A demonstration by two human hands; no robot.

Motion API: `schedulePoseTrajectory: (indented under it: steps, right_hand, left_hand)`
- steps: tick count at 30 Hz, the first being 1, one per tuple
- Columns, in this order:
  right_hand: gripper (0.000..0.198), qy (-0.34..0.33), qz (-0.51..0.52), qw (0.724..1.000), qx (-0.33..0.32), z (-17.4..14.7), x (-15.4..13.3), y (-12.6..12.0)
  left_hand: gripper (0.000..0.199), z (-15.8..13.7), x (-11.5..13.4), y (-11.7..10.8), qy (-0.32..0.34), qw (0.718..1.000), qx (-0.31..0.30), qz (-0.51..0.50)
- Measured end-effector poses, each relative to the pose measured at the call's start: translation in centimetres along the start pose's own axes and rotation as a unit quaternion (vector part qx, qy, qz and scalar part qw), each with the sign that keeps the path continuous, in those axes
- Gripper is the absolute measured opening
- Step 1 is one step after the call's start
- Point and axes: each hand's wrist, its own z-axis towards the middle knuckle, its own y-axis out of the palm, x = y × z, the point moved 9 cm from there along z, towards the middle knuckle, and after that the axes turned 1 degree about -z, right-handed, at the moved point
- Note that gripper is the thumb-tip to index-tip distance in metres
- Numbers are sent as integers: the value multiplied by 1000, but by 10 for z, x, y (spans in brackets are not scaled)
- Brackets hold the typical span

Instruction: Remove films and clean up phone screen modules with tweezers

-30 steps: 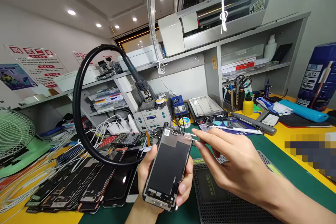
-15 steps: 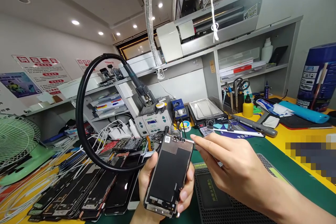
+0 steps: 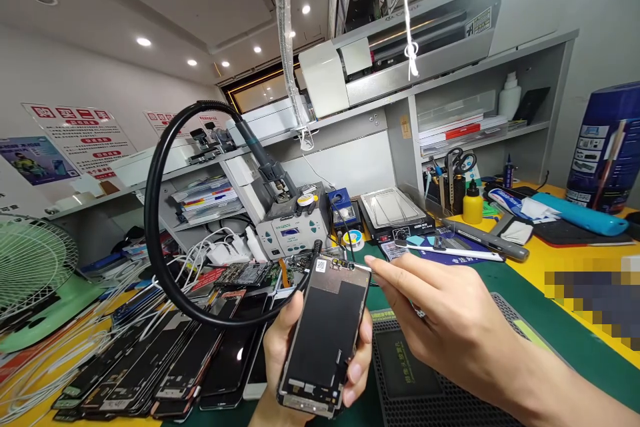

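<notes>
My left hand [image 3: 359,363] is closed around a phone screen [image 3: 320,333], thumb along one long edge and fingers along the other. The screen's black back faces me, tilted, with a small white code label and fine parts along its top end. My right hand [image 3: 450,320] pinches a thin metal tool [image 3: 361,268], most of which the fingers hide. Its tip lies at the screen's top right corner, by the small parts; whether it touches them I cannot tell.
Several phone screens [image 3: 135,367] lie in rows at left beside white cables. A black hose [image 3: 150,213] loops from the hot air station [image 3: 293,230]. Behind my hands are a heating plate [image 3: 395,210] and a white brush [image 3: 450,251]. A black perforated mat [image 3: 405,407] lies underneath.
The screen in my left hand has shifted very slightly to the right. The tool tip in my right hand stays at the screen's top corner.
</notes>
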Motion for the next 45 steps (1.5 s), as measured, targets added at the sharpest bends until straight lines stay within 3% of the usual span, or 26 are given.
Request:
schedulePoseTrajectory:
  steps: [23,37,45]
  right_hand:
    - [34,1,46,999,-14,-2,-1,0]
    - [36,-27,-18,999,-6,-1,-2,-1]
    - [36,-7,26,1000,-9,-1,1,0]
  left_hand:
    - [86,-3,-2,-1,-5,1000,1,22]
    - [88,-4,-3,-3,-11,1000,6,-2]
    - [90,-6,-5,-5,-4,1000,17,-10]
